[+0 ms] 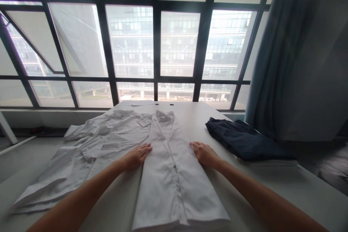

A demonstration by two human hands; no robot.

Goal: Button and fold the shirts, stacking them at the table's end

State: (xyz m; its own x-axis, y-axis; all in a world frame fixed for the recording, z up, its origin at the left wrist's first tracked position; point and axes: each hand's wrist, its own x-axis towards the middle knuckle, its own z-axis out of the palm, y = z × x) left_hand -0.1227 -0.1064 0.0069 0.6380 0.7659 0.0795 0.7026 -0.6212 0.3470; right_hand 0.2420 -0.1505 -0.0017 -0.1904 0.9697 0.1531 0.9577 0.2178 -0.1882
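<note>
Well, the left hand (137, 156)?

Wide open and palm down, fingers lightly spread, lying on the left edge of the folded white coat (163, 188); no grip, no pinch.

And the right hand (205, 154)?

Much the same: open, palm down, fingertips on the coat's right edge; nothing held.

Coat's position?

Middle of the white table (195, 119), between both hands; laid lengthwise, lapels toward the window, folded hem at the near end.

Anything alongside?

Just to the left, seemingly touching it, a rumpled white garment (108, 141) with a chest pocket, spread out flat; to the right, just beyond the right hand, a folded navy garment (244, 139) on a white layer (266, 162).

And farther off?

At the table's far end, a flat white sheet (137, 103) and two small dark holes (164, 104); beyond, a black-framed window (156, 43) facing a glass-fronted building (176, 47); at the right, a blue-grey curtain (299, 54).
</note>
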